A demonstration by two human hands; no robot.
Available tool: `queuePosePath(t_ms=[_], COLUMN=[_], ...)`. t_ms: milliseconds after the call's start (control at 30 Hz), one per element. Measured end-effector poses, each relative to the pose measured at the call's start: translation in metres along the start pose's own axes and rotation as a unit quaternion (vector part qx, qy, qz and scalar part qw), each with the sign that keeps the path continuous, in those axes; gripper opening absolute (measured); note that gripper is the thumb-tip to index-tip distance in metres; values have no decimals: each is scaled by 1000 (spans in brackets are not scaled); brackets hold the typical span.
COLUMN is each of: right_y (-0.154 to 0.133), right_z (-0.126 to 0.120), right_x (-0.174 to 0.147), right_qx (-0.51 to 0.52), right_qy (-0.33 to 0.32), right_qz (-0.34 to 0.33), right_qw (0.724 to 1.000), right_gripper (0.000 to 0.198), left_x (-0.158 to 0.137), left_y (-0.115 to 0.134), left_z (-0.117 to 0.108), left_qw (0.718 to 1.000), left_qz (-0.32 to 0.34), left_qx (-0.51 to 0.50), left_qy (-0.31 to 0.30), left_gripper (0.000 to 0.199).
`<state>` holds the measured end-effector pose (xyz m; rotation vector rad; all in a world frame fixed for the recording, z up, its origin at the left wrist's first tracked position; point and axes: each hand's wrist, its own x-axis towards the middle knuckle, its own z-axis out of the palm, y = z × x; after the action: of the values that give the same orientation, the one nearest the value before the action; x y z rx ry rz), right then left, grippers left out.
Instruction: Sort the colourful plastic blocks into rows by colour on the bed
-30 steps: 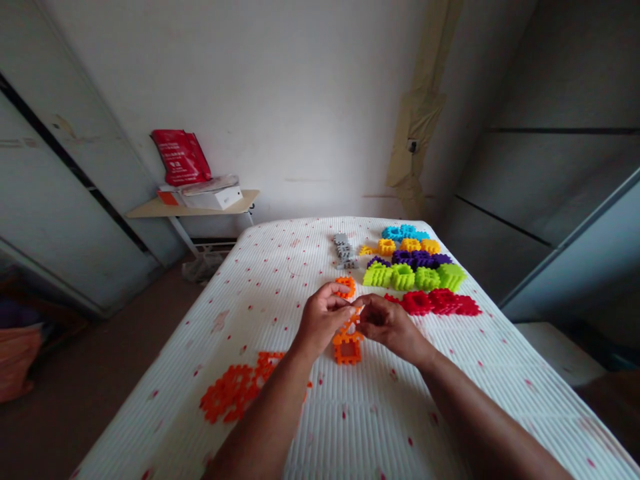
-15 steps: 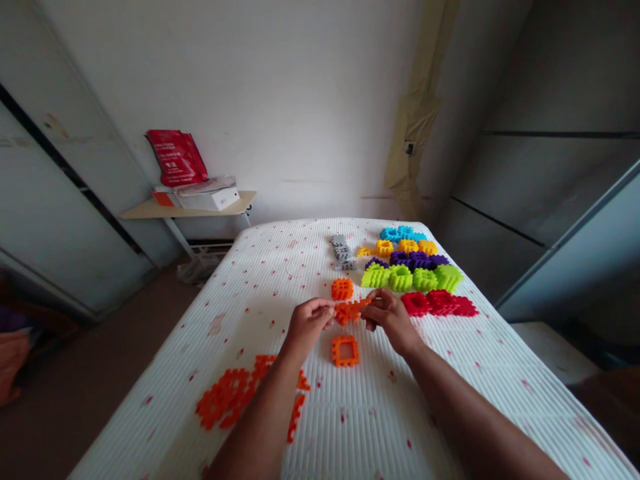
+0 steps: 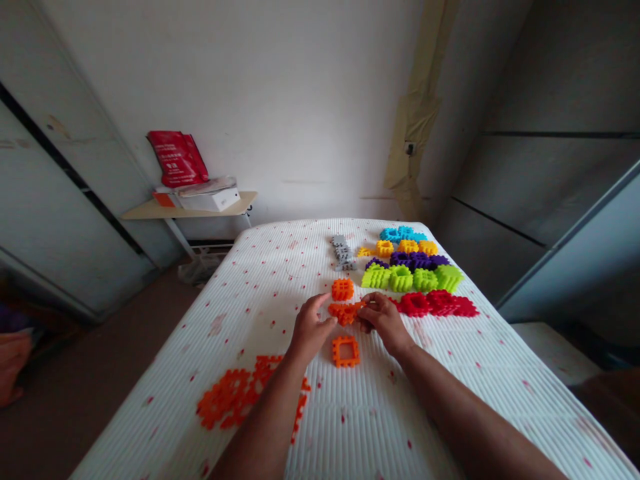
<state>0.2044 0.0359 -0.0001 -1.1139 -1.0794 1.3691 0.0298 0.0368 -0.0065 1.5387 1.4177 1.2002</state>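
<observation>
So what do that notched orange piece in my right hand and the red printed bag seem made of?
Notched orange piece: probably moulded plastic, possibly foam, matte, judging by its even colour and regular teeth. Red bag with white print: likely plastic film, softly glossy, given its creases and sheen.

Left hand (image 3: pixel 311 328): thumb (image 3: pixel 327 325) and index (image 3: pixel 317 301) spread; left forearm (image 3: pixel 267 413) toward 1 o'clock. Right hand (image 3: pixel 385 321): fingers (image 3: pixel 369 313) curled in pinch grip; right forearm (image 3: pixel 463 405) toward 10 o'clock.
</observation>
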Motion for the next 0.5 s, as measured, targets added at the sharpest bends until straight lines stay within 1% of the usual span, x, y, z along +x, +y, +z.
queuePosePath(t_ms=[167,367,500], right_y=[4,6,7], right_z=[2,5,5], right_x=[-2,-5,-5], right_qx=[-10,-20,-21], right_qy=[3,5,-5], right_qz=[6,6,4], right_qw=[1000,1000,1000], right_gripper=[33,37,40], left_x=[-2,-4,-6], left_y=[-6,-1,5], left_z=[4,6,9], left_qw=[995,989,985], left_qz=[29,48,48], left_qx=[89,127,153], left_qy=[-40,-51,-64], left_gripper=[60,63,73])
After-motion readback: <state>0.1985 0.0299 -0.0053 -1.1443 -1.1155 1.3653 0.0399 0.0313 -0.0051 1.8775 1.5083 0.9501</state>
